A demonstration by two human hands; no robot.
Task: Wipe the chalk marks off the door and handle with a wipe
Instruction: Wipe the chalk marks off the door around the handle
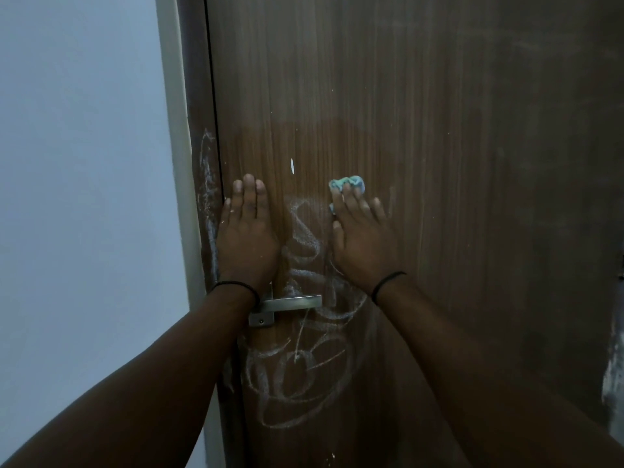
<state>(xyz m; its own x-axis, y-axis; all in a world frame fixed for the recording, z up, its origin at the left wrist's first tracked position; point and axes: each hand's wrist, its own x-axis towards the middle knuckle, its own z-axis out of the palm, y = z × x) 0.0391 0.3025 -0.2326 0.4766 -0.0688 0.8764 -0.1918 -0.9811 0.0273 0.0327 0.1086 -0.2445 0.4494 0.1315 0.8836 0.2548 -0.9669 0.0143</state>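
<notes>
A brown wooden door (422,130) fills the view. My left hand (248,231) rests flat on it near the left edge, fingers straight, above the metal lever handle (292,303). My right hand (361,234) presses a crumpled light-blue wipe (349,183) against the door with straight fingers; the wipe shows past my fingertips. White chalk scribbles (304,238) lie between my hands, and chalk loops (297,376) spread around and below the handle. More chalk streaks (207,184) run down the door frame at the left. The patch above my hands looks darker and damp.
A pale wall (84,197) and a light door jamb (175,130) stand to the left of the door. A whitish smear (613,376) shows at the far right edge.
</notes>
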